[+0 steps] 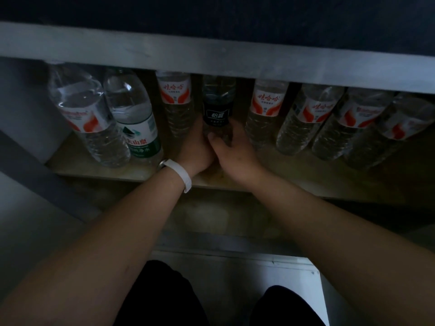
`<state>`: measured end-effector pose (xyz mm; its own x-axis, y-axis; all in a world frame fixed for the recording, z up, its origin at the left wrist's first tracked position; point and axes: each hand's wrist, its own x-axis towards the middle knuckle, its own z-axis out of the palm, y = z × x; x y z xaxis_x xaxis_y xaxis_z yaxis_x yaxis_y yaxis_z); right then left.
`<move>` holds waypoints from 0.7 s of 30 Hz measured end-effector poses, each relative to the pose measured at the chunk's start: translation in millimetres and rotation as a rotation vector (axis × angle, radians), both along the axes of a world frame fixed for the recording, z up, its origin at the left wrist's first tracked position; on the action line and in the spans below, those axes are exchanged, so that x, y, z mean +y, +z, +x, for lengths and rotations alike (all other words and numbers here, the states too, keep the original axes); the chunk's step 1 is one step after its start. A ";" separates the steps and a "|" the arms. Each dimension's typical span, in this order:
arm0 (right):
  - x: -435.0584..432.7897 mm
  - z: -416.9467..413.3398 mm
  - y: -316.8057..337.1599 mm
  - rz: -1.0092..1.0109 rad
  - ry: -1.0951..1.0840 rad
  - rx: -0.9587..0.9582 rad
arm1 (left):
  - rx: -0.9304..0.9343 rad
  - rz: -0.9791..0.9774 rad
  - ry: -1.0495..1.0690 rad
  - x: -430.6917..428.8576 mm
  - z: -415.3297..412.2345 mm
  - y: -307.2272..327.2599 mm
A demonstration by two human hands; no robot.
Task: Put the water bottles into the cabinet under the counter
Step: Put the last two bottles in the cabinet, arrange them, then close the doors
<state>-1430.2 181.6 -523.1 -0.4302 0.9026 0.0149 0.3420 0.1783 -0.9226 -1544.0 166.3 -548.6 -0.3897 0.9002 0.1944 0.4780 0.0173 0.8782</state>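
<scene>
Dim cabinet shelf (pixel 117 175) under the grey counter edge (pixel 211 57), bottles in a row along its back. Both hands meet at mid-shelf: left hand (pixel 195 151) and right hand (pixel 231 154) wrapped round the base of the black-labelled bottle (pixel 216 114), upright between two red-and-white labelled bottles (pixel 175 100). Green-labelled bottle (pixel 138 135) stands left. Front edge bare.

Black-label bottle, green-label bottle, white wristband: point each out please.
black-label bottle (pixel 216 115): head view, on its dark label.
green-label bottle (pixel 138 137): head view, on its label.
white wristband (pixel 180 174): head view, on the strap.
</scene>
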 end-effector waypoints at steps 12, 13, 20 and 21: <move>-28.5 -16.1 11.1 0.074 0.146 -0.126 | 0.035 0.209 0.348 -129.6 -36.5 -10.5; -32.3 -22.6 11.7 0.078 0.159 -0.123 | 0.048 0.217 0.404 -138.6 -43.9 -11.8; -57.3 -64.1 15.3 0.134 0.241 -0.043 | 0.024 0.251 0.663 -156.9 -89.4 -10.4; -59.8 -70.2 15.4 0.135 0.251 -0.025 | 0.001 0.236 0.670 -155.6 -94.6 -9.2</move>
